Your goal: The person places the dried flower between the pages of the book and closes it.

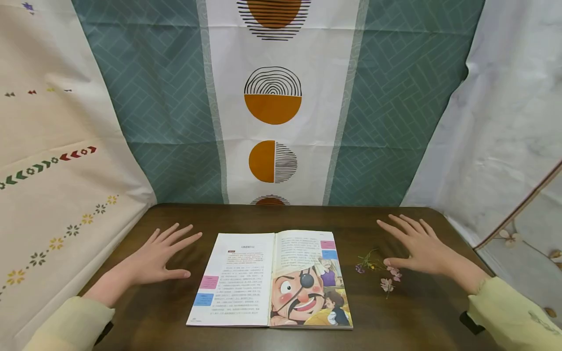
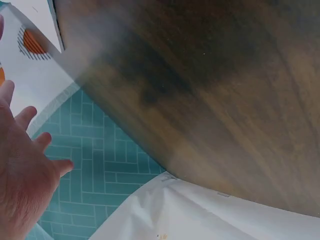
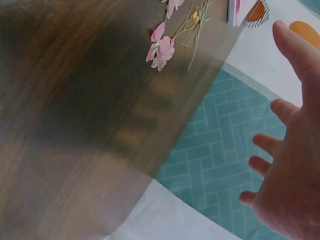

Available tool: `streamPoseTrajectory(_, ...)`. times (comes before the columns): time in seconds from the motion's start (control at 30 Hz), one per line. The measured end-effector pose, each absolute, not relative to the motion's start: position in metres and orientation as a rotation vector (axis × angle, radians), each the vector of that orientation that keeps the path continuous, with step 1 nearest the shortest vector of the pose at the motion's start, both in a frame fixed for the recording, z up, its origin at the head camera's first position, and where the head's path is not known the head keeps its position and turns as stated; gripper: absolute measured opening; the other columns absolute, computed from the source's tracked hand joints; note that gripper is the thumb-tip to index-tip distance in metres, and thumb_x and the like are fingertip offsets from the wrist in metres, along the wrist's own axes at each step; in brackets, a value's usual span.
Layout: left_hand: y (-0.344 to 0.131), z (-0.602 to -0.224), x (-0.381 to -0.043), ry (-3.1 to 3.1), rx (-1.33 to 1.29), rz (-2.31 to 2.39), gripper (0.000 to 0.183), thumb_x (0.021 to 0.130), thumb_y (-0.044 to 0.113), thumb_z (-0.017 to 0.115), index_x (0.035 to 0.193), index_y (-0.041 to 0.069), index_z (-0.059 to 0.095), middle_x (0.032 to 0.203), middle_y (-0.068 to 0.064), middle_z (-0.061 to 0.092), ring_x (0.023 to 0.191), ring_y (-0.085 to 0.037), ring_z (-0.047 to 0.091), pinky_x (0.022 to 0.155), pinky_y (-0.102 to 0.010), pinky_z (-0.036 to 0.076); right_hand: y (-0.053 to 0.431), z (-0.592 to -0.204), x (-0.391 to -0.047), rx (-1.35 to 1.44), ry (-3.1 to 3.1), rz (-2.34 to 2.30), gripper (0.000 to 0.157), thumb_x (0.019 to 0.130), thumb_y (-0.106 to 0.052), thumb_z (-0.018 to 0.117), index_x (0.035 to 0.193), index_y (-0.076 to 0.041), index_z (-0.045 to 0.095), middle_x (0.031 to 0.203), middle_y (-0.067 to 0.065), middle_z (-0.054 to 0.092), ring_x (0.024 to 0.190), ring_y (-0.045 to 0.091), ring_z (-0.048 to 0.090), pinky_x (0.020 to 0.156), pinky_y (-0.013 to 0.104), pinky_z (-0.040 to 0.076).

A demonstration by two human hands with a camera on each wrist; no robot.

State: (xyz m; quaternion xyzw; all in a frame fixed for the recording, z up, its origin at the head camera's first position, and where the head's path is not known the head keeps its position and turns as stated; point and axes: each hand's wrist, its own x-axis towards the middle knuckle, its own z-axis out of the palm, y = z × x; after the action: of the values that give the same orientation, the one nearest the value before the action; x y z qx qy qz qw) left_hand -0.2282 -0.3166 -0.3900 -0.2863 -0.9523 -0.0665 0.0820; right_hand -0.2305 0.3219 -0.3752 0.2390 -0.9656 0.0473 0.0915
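Note:
An open book (image 1: 246,287) with printed text and a cartoon of a face with an eyepatch lies on the dark wooden table (image 1: 307,219). My left hand (image 1: 153,258) hovers left of the book, fingers spread and straight, holding nothing. On the other side my right hand (image 1: 417,248) is held over the table with spread fingers, also bare of any object. Small dried flowers (image 1: 387,285) with pink petals and thin stems lie between the book and my right hand, whose thumb overlaps them in the head view. In the right wrist view the pink flowers (image 3: 161,47) show near the top.
Behind the table hangs a green and white cloth (image 1: 274,131) with orange circles. A cream patterned cloth (image 1: 66,195) drapes along the left side, and a pale marbled cloth (image 1: 505,122) hangs at the right. The table's far edge (image 1: 197,204) meets the back cloth.

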Motion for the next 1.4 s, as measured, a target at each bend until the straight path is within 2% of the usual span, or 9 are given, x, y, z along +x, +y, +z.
streamPoseTrajectory(0.23, -0.318, -0.394, -0.222, -2.83, -0.868, -0.254, 0.087, 0.079, 0.055, 0.075, 0.153, 0.032, 0.035, 0.157, -0.01, 0.036, 0.141, -0.051, 0.032, 0.101, -0.075, 0.027, 0.322, -0.376, -0.238, 0.733, -2.845, 0.111, 0.091, 0.08, -0.062, 0.07, 0.155, -0.03, 0.03, 0.157, 0.018, 0.033, 0.14, 0.046, 0.031, 0.103, 0.073, 0.021)
streamPoseTrajectory(0.43, -0.317, -0.398, -0.218, -2.802, -0.903, -0.258, 0.088, 0.08, 0.054, 0.076, 0.153, 0.025, 0.037, 0.155, -0.014, 0.039, 0.137, -0.048, 0.038, 0.102, -0.065, 0.035, 0.326, -0.378, -0.245, 0.734, -2.868, 0.128, 0.093, 0.08, -0.057, 0.073, 0.156, -0.032, 0.027, 0.155, 0.02, 0.034, 0.136, 0.049, 0.035, 0.101, 0.073, 0.023)
streamPoseTrajectory(0.6, -0.315, -0.4, -0.213, -2.836, -0.88, -0.309, 0.086, 0.081, 0.055, 0.074, 0.153, 0.027, 0.036, 0.155, -0.014, 0.038, 0.137, -0.043, 0.041, 0.1, -0.062, 0.041, 0.33, -0.381, -0.25, 0.732, -2.879, 0.156, 0.088, 0.082, -0.054, 0.073, 0.155, -0.028, 0.032, 0.155, 0.021, 0.035, 0.135, 0.05, 0.036, 0.1, 0.074, 0.024)
streamPoseTrajectory(0.87, -0.31, -0.406, -0.201, -2.948, -0.82, -0.48, 0.085, 0.084, 0.056, 0.071, 0.154, 0.03, 0.032, 0.154, -0.012, 0.036, 0.136, -0.039, 0.042, 0.095, -0.059, 0.046, 0.335, -0.391, -0.263, 0.879, -2.846, 0.305, 0.086, 0.083, -0.042, 0.077, 0.153, -0.014, 0.036, 0.149, 0.022, 0.041, 0.131, 0.048, 0.042, 0.097, 0.067, 0.038)
streamPoseTrajectory(1.07, -0.307, -0.412, -0.195, -2.955, -0.8, -0.454, 0.088, 0.082, 0.061, 0.07, 0.153, 0.022, 0.036, 0.145, -0.005, 0.046, 0.13, -0.029, 0.049, 0.094, -0.05, 0.049, 0.335, -0.393, -0.268, 0.901, -2.863, 0.361, 0.083, 0.082, -0.037, 0.079, 0.15, -0.011, 0.039, 0.147, 0.021, 0.045, 0.131, 0.046, 0.042, 0.098, 0.065, 0.041)
streamPoseTrajectory(1.27, -0.302, -0.415, -0.187, -2.93, -0.819, -0.452, 0.091, 0.079, 0.062, 0.072, 0.15, 0.013, 0.041, 0.139, -0.005, 0.051, 0.123, -0.028, 0.053, 0.092, -0.047, 0.05, 0.335, -0.398, -0.274, 0.898, -2.939, 0.419, 0.081, 0.081, -0.033, 0.081, 0.148, -0.01, 0.042, 0.144, 0.018, 0.049, 0.132, 0.047, 0.043, 0.098, 0.065, 0.042)
streamPoseTrajectory(1.4, -0.297, -0.419, -0.184, -2.946, -0.782, -0.64, 0.088, 0.081, 0.054, 0.074, 0.149, 0.008, 0.041, 0.133, -0.006, 0.052, 0.113, -0.024, 0.057, 0.085, -0.036, 0.053, 0.333, -0.399, -0.277, 0.87, -2.986, 0.429, 0.082, 0.08, -0.03, 0.081, 0.149, -0.01, 0.042, 0.145, 0.019, 0.05, 0.133, 0.047, 0.044, 0.099, 0.064, 0.041)
